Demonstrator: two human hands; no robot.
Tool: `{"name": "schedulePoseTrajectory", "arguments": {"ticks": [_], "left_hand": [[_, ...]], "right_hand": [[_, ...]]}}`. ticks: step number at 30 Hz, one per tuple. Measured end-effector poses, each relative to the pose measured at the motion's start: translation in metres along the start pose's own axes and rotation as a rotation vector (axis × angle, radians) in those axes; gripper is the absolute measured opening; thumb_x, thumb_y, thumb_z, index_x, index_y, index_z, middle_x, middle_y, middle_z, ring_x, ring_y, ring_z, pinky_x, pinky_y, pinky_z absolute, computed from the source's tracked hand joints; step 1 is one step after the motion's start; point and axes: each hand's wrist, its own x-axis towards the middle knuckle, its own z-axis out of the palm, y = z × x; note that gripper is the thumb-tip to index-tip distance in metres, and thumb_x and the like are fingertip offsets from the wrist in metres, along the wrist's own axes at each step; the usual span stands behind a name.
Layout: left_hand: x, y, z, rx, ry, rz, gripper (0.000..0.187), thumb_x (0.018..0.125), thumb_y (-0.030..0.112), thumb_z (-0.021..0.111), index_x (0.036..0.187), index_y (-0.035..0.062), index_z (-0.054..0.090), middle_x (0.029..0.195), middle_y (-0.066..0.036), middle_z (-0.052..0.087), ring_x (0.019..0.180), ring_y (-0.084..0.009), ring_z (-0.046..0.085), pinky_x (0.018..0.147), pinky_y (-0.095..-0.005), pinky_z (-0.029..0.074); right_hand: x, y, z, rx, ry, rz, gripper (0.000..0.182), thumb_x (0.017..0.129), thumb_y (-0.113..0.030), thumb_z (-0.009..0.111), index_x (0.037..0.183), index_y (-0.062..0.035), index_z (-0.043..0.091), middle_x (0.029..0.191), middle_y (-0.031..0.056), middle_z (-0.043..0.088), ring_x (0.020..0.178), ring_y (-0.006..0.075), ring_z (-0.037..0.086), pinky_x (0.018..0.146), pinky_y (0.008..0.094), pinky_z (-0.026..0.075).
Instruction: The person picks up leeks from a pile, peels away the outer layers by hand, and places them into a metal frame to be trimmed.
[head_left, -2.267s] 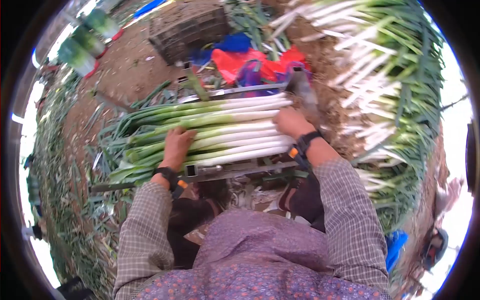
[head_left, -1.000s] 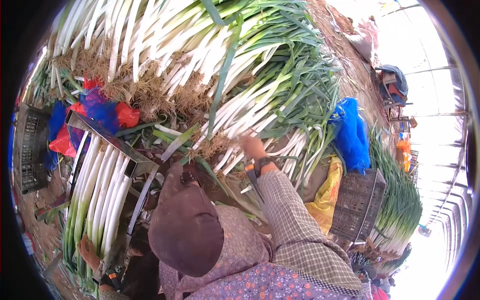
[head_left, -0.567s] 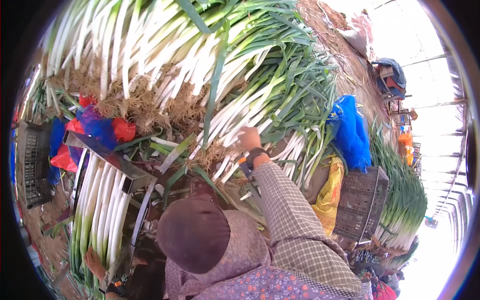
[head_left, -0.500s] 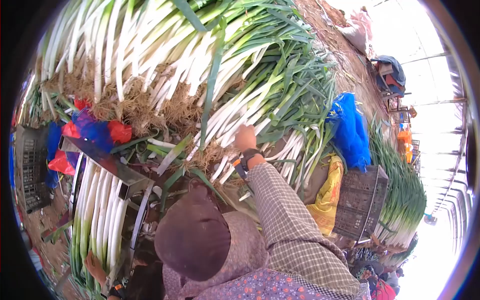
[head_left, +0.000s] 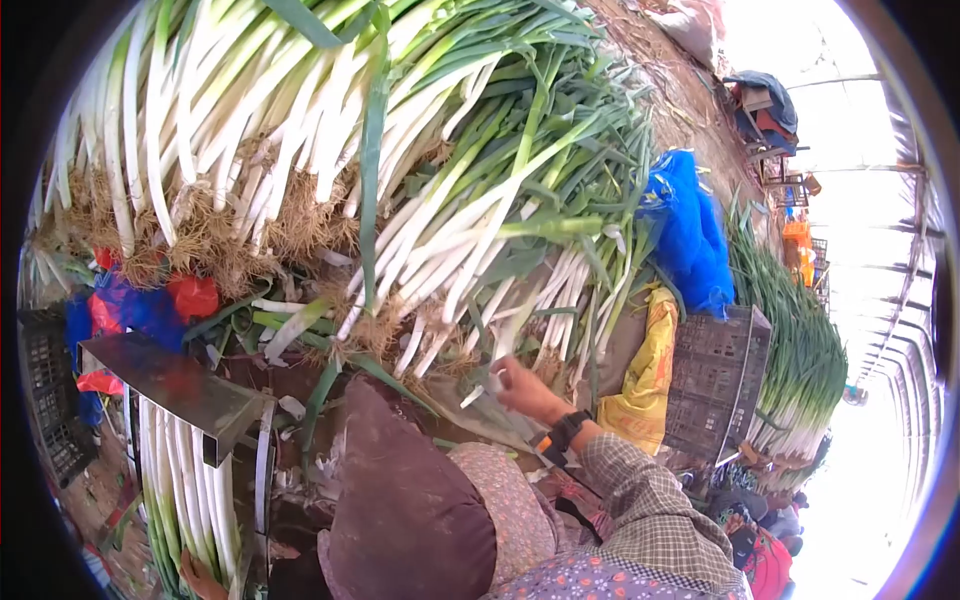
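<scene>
My right hand (head_left: 528, 391), with a dark band on the wrist, is closed at the front edge of a leek pile. Its fingers pinch the white end of a leek (head_left: 516, 328), which is blurred and slants up from them. Leeks with brown roots (head_left: 400, 310) lie just beyond the hand. At the lower left edge, my left hand (head_left: 200, 578) lies against a bundle of leeks (head_left: 190, 480), fingers stretched out, partly cut off by the frame. That bundle stands in a metal rack (head_left: 180, 385), whose top plate covers its upper ends.
A larger leek heap (head_left: 230, 110) fills the upper left. To the right are a blue net bag (head_left: 690, 235), a yellow sack (head_left: 645, 375), a dark plastic crate (head_left: 715, 380) and more leeks (head_left: 790, 350). Another crate (head_left: 50, 400) stands left. Dark brown cloth (head_left: 410, 490) covers the lower middle.
My right hand has drawn back from the pile toward my body and now has a leek in its fingers. The view has shifted, and my left hand sits lower in it.
</scene>
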Motion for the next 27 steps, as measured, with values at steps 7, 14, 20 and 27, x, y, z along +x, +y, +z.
{"name": "schedulePoseTrajectory", "arguments": {"ticks": [7, 14, 20, 27], "left_hand": [[-0.001, 0.003, -0.004, -0.01, 0.021, -0.036, 0.038, 0.096, 0.033, 0.052, 0.124, 0.0084, 0.06, 0.12, -0.017, 0.061, 0.106, -0.0325, 0.059, 0.092, -0.0419, 0.048], [-0.005, 0.019, -0.01, -0.04, 0.042, 0.02, 0.036, 0.095, 0.029, 0.054, 0.121, 0.0058, 0.062, 0.117, -0.017, 0.063, 0.102, -0.0322, 0.061, 0.09, -0.0417, 0.049], [0.002, 0.019, 0.001, -0.007, 0.066, 0.038, 0.035, 0.095, 0.027, 0.053, 0.122, 0.005, 0.061, 0.117, -0.017, 0.062, 0.103, -0.0323, 0.059, 0.091, -0.0415, 0.047], [-0.003, 0.017, 0.007, 0.012, 0.085, 0.037, 0.035, 0.095, 0.024, 0.051, 0.123, 0.0042, 0.06, 0.118, -0.017, 0.06, 0.104, -0.0325, 0.058, 0.092, -0.0413, 0.046]], "right_hand": [[0.02, 0.079, -0.015, -1.041, -0.367, -0.381, 0.026, 0.087, -0.022, 0.048, 0.086, -0.0047, 0.066, 0.085, 0.0173, 0.065, 0.079, 0.0354, 0.063, 0.067, 0.0443, 0.052], [0.163, -0.034, -0.105, 0.802, 0.477, 0.115, 0.027, 0.085, -0.028, 0.06, 0.1, -0.0046, 0.058, 0.066, 0.0044, 0.056, 0.062, 0.0216, 0.057, 0.052, 0.0336, 0.047], [0.213, -0.183, -0.063, 0.64, 0.636, -0.226, 0.058, 0.08, -0.016, 0.064, 0.131, 0.0009, 0.039, 0.09, 0.0141, 0.06, 0.064, 0.0196, 0.06, 0.05, 0.0325, 0.05], [0.2, -0.064, -0.126, 0.057, 1.224, -0.247, 0.022, 0.076, -0.019, 0.07, 0.081, 0.0, 0.059, 0.074, 0.0142, 0.062, 0.069, 0.0263, 0.059, 0.068, 0.0377, 0.048]]}}
